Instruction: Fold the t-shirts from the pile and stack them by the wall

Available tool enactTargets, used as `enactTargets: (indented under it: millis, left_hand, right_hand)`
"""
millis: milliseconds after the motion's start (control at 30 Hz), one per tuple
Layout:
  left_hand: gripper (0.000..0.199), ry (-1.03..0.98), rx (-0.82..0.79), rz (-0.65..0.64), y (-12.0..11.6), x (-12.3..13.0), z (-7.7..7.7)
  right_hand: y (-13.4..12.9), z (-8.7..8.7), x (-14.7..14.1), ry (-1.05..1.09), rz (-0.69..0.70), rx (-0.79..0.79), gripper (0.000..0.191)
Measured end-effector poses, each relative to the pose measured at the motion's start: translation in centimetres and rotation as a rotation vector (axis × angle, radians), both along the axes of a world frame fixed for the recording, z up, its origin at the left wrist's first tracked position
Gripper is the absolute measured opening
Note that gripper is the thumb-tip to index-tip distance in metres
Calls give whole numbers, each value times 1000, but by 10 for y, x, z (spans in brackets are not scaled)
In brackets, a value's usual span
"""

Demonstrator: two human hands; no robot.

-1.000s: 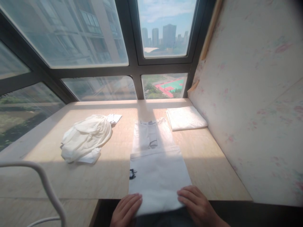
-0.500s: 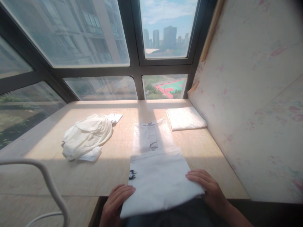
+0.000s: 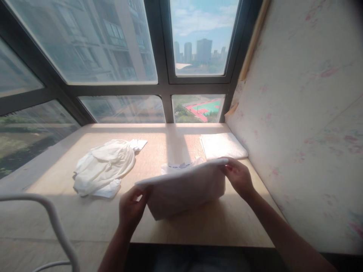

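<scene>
A white garment [image 3: 187, 189] hangs from both hands, its near part lifted off the wooden surface and its upper edge stretched between them. My left hand [image 3: 133, 207] pinches the left end of that edge. At the right end, my right hand [image 3: 236, 175] grips the cloth between thumb and fingers. Behind the raised part, the garment's collar lies on the wood, near a folded white cloth [image 3: 222, 146] at the back right. The raised cloth hides the middle of the garment.
A crumpled cream-white garment [image 3: 103, 166] lies on the wooden surface [image 3: 96, 219] at the left. A white curved tube [image 3: 56, 223] stands at the lower left. Windows [image 3: 113, 45] rise behind, and a patterned wall [image 3: 306, 124] borders the right side.
Both hands have moved up and forward, lifting the garment's near edge off the surface toward its collar. The view has shifted slightly.
</scene>
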State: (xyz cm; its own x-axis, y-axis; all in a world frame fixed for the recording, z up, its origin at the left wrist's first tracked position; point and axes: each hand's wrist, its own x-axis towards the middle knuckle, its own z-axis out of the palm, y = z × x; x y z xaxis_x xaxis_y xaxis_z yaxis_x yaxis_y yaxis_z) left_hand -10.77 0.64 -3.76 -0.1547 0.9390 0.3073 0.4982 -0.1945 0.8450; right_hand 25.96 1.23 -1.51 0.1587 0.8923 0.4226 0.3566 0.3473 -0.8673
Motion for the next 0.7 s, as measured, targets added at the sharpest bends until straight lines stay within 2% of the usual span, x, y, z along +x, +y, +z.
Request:
enactTargets:
  millis: [67,133,200,267,333,433,567,700]
  left_hand:
    - [37,26,-63,-5,43,8,-7]
    - [35,59,-122,-22,76,15,-18]
    - [31,92,-173,-21,96,18,-32]
    - [33,110,-218,-15,104,18,-47]
    - [41,111,-250,-13,104,15,-59]
    - [50,76,-302,-18,99,11,-68]
    - [67,-23,-404,-75,81,9,-69]
    - [82,-207,-536,-193,44,6,-78]
  right_hand:
    - [47,-11,-7,-43,-6,-88,32]
    - [83,-25,-14,-176,-47,-235,36]
    - [101,-44,-20,-274,-75,-340,40]
    - [103,-63,-26,-314,-72,-378,43]
    - [94,-81,-30,-342,-69,-391,44]
    - [78,-98,-32,-352,-91,-408,46]
    - [58,-106,-26,-312,-152,-488,47]
    - [34,-109,-14,-247,-180,-548,47]
